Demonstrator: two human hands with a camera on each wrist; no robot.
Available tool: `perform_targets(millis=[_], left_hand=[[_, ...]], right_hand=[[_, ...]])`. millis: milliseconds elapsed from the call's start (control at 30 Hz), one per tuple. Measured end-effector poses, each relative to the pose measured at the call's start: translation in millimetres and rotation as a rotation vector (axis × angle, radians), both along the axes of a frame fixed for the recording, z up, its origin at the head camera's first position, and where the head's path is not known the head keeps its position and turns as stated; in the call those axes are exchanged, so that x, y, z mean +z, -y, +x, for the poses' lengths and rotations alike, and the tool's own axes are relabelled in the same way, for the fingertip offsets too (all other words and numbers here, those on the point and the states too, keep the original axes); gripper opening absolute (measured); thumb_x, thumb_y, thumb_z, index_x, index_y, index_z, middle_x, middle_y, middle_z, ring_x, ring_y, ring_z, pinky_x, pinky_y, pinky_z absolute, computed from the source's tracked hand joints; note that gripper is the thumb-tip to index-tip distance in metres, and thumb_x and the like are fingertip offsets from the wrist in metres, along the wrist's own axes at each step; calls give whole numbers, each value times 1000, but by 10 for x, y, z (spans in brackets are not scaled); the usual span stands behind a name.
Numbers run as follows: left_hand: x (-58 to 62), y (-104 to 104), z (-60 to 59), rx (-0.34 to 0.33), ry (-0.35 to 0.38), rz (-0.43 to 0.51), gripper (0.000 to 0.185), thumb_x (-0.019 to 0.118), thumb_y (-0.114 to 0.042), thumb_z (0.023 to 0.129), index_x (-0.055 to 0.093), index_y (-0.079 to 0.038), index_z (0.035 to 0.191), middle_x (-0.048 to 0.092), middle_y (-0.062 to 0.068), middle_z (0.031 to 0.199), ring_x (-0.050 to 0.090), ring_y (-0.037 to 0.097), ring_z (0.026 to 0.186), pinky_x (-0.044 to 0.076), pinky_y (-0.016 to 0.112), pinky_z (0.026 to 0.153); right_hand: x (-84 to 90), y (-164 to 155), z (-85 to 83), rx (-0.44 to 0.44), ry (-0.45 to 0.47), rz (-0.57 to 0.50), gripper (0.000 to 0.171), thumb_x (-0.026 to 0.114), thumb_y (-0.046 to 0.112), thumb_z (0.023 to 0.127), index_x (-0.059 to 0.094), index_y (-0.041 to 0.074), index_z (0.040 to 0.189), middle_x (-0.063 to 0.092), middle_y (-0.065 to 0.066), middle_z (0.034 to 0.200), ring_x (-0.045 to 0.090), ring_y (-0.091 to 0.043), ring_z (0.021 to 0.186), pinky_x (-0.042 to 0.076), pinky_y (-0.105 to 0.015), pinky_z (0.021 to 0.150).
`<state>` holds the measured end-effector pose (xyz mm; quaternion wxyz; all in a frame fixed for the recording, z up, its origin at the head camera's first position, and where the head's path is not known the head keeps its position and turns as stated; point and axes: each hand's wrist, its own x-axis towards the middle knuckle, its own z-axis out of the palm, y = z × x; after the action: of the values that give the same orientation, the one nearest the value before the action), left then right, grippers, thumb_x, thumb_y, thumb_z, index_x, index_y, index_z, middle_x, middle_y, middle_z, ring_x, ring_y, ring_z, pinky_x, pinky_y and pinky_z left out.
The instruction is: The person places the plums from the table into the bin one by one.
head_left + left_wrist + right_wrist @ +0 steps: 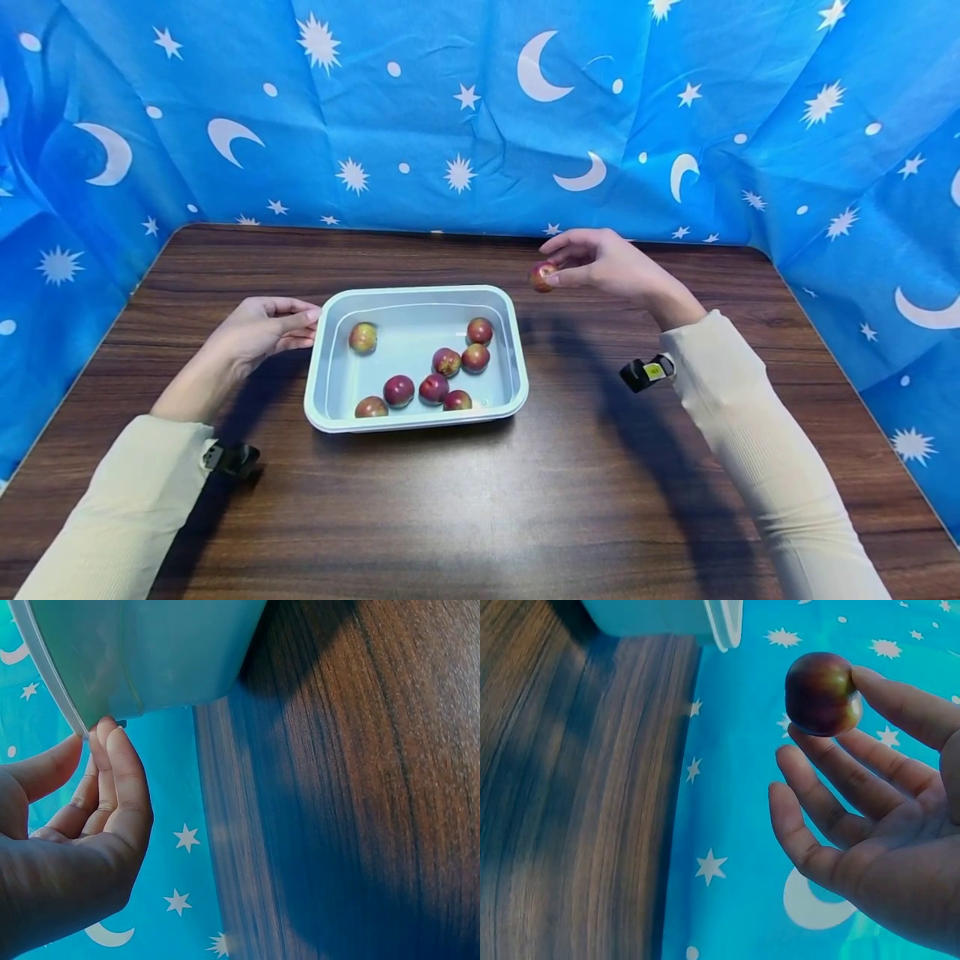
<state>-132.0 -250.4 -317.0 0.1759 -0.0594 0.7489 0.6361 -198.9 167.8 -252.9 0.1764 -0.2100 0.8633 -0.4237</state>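
Observation:
A white plastic tub (pixel 416 422) stands on the table with several red and yellowish plums inside, among them a yellower plum (pixel 363 337) near its left wall. My left hand (pixel 268 329) pinches the tub's left rim between thumb and fingers; the left wrist view shows the thumb on one side of the rim (pixel 64 705) and fingertips on the other. Beyond the tub's far right corner, my right hand (pixel 600 265) holds one plum (pixel 542 277) in the air between thumb and fingertips. In the right wrist view this plum (pixel 821 694) looks dark red with a yellow-green patch.
The dark wood-grain table (pixel 480 517) reaches back to a blue curtain (pixel 450 108) printed with moons and stars, which also runs along both sides. Each wrist carries a black strap-mounted device, such as the right one (pixel 637 375).

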Motion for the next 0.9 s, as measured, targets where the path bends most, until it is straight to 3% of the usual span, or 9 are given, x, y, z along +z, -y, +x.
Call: perform_targets(millis=[233, 667, 900], left_hand=[[12, -1, 12, 2, -9, 41, 9, 50, -3, 93, 55, 3, 98, 64, -2, 77, 61, 9, 69, 56, 26, 70], [6, -2, 14, 5, -11, 27, 12, 50, -4, 93, 54, 5, 100, 64, -3, 76, 62, 8, 69, 55, 26, 70], [2, -5, 12, 0, -5, 3, 22, 50, -5, 93, 49, 12, 109, 63, -3, 77, 61, 8, 69, 55, 26, 71]], right_hand=[[2, 99, 50, 90, -52, -12, 38, 66, 13, 85, 54, 3, 120, 63, -11, 106, 57, -22, 101, 49, -33, 84], [55, 315, 171, 134, -44, 39, 37, 66, 18, 86, 54, 8, 120, 61, -6, 108, 56, -19, 100, 51, -35, 84], [69, 422, 190, 169, -33, 23, 36, 65, 19, 86, 55, 9, 119, 62, -3, 107, 56, -17, 99, 50, -33, 84]])
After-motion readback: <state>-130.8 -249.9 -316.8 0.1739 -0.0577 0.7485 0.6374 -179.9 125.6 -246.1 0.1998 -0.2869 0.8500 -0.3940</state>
